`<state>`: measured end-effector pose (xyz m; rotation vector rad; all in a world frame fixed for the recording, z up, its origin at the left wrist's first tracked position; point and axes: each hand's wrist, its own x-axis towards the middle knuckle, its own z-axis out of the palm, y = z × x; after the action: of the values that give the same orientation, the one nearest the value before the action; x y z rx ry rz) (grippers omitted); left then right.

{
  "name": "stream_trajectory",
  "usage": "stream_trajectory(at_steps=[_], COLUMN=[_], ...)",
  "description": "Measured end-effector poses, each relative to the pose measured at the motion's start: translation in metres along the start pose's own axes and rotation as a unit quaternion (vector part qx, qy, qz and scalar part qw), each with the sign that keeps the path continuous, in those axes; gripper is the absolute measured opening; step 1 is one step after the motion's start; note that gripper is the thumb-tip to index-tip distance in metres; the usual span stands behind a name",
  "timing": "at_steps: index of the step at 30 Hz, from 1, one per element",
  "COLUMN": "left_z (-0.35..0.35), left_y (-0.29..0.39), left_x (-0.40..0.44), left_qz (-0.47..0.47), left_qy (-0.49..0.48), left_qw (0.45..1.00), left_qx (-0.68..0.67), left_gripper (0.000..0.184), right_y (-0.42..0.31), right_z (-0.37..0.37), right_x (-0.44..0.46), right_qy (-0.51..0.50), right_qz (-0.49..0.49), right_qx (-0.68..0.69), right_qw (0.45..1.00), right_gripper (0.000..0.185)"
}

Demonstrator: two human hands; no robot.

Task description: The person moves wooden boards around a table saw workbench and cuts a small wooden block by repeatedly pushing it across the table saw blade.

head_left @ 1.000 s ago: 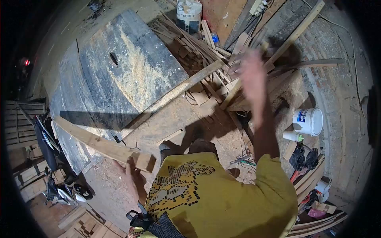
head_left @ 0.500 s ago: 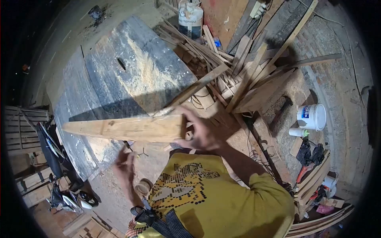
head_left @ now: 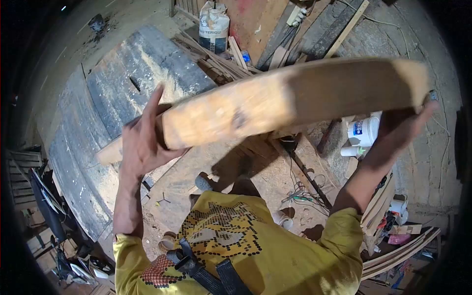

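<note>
A long, slightly curved wooden beam [head_left: 236,108] is held up across the view, blurred toward its right part. My left hand [head_left: 142,140] grips its left end, with the thumb below and the fingers at the end face. At the far right end, my right hand [head_left: 410,120] holds the beam from beneath, its fingers partly hidden by the wood. Behind my left hand, the tip of another pale piece of wood [head_left: 109,152] shows over the dark sawdust-covered table [head_left: 93,105].
Thin wood strips [head_left: 209,56] lie piled beyond the table near a white sack [head_left: 214,27]. At the right stand a white bucket [head_left: 365,130] and a white bottle [head_left: 350,151]. Cables [head_left: 300,194] lie on the floor, and curved planks [head_left: 403,253] sit at the lower right.
The beam has been raised and swung to the right. My left hand has taken hold of its near left end, and my right hand has moved far right with the other end.
</note>
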<state>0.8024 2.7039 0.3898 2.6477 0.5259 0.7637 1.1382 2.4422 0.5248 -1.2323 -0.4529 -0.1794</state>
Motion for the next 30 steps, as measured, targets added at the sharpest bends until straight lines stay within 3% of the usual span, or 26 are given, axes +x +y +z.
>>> stream_trajectory(at_steps=[3, 5, 9, 10, 11, 12, 13, 14, 15, 16, 17, 18, 20, 21, 23, 24, 26, 27, 29, 30], left_z=[0.028, 0.046, 0.103, 0.116, 0.118, 0.115, 0.116, 0.120, 0.126, 0.126, 0.131, 0.139, 0.162, 0.174, 0.178, 0.182, 0.191, 0.195, 0.203, 0.212], left_y=[0.055, 0.103, 0.174, 0.182, 0.186, 0.190, 0.191, 0.179, 0.155, 0.135, 0.110, 0.081, 0.017, -0.010, -0.023, -0.026, -0.035, -0.035, -0.028, -0.029], left_x=[0.061, 0.099, 0.168, 0.182, 0.196, 0.212, 0.224, 0.226, 0.227, 0.216, 0.202, 0.183, 0.115, 0.070, 0.001, -0.030, -0.082, -0.083, -0.071, -0.057], left_qz=[0.075, 0.081, 0.128, 0.152, 0.149, 0.141, 0.132, 0.028, 0.072, -0.017, -0.094, -0.171, -0.280, -0.327, -0.461, -0.498, -0.532, -0.539, -0.540, -0.516], left_qy=[0.043, 0.032, 0.054, 0.068, 0.065, 0.075, 0.086, 0.060, 0.142, 0.141, 0.137, 0.131, 0.101, 0.078, 0.002, -0.018, -0.012, -0.013, -0.011, -0.010], left_qw=[0.995, 0.994, 0.983, 0.976, 0.977, 0.972, 0.967, 0.968, 0.955, 0.952, 0.950, 0.943, 0.936, 0.933, 0.885, 0.866, 0.844, 0.841, 0.841, 0.856], left_qx=[-0.039, -0.064, -0.121, -0.139, -0.137, -0.169, -0.201, -0.243, -0.251, -0.272, -0.263, -0.253, -0.186, -0.129, -0.068, -0.047, -0.060, -0.053, -0.029, -0.037], left_gripper=[0.122, 0.124, 0.126, 0.128, 0.128, 0.127, 0.126, 0.129, 0.116, 0.100, 0.093, 0.086, 0.077, 0.077, 0.077, 0.075, 0.070, 0.070, 0.064, 0.060], right_y=[-0.019, -0.039, -0.087, -0.083, -0.077, -0.081, -0.089, -0.088, -0.078, -0.066, -0.054, -0.035, 0.020, 0.054, 0.141, 0.174, 0.240, 0.279, 0.344, 0.363], right_z=[-0.002, 0.009, 0.005, -0.038, -0.076, -0.064, -0.038, -0.023, -0.022, -0.021, -0.020, -0.025, -0.047, -0.056, -0.060, -0.071, -0.090, -0.096, -0.101, -0.101], right_x=[0.039, 0.062, 0.161, 0.234, 0.296, 0.303, 0.300, 0.303, 0.311, 0.319, 0.327, 0.336, 0.358, 0.374, 0.391, 0.388, 0.382, 0.384, 0.388, 0.394], right_qy=[0.049, 0.097, -0.018, -0.106, -0.177, -0.179, -0.215, -0.220, -0.220, -0.101, 0.021, 0.020, -0.057, -0.026, -0.020, -0.022, -0.015, -0.021, 0.115, 0.113], right_qz=[-0.084, -0.132, -0.131, -0.456, -0.708, -0.704, -0.493, -0.214, -0.204, -0.303, -0.393, -0.384, -0.491, -0.505, -0.531, -0.527, -0.436, -0.430, -0.329, -0.323], right_qx=[0.047, -0.034, 0.042, -0.132, -0.284, -0.282, -0.069, 0.153, 0.157, 0.041, -0.078, -0.076, -0.220, -0.268, -0.141, -0.138, -0.391, -0.387, -0.624, -0.625], right_qw=[0.994, 0.986, 0.990, 0.874, 0.621, 0.626, 0.840, 0.939, 0.941, 0.947, 0.916, 0.920, 0.841, 0.820, 0.835, 0.838, 0.810, 0.815, 0.700, 0.702], right_gripper=[0.066, 0.066, 0.068, 0.063, 0.059, 0.059, 0.058, 0.057, 0.057, 0.056, 0.056, 0.056, 0.058, 0.064, 0.071, 0.071, 0.062, 0.062, 0.059, 0.059])
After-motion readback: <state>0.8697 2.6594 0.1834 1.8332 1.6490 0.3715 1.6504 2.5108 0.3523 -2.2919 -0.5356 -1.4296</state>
